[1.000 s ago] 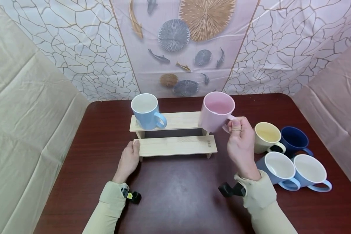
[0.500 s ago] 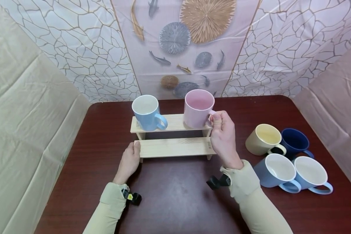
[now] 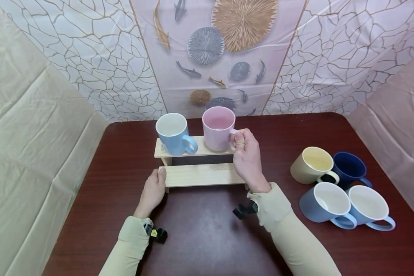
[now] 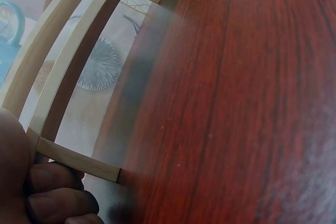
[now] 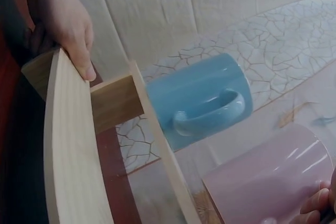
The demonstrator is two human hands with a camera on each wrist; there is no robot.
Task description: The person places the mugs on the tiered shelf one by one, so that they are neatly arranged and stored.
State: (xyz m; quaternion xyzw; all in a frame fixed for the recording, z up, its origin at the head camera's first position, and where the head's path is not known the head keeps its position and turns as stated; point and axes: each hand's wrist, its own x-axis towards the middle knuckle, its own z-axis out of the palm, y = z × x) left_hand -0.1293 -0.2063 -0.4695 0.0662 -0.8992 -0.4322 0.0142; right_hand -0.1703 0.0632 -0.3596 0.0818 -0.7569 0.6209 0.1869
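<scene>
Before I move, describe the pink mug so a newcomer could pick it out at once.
On the red-brown table stands a two-tier wooden rack. At its upper tier, the pink mug is right of a light blue mug. Unlike that neighbour, it is pink inside and out, and the right hand pinches its handle.

Bright head view, pale shine on table (image 3: pixel 200 230), hazy left wrist view, bent-looking shelf (image 5: pixel 73 129), shiny pink mug (image 5: pixel 270 177)
</scene>
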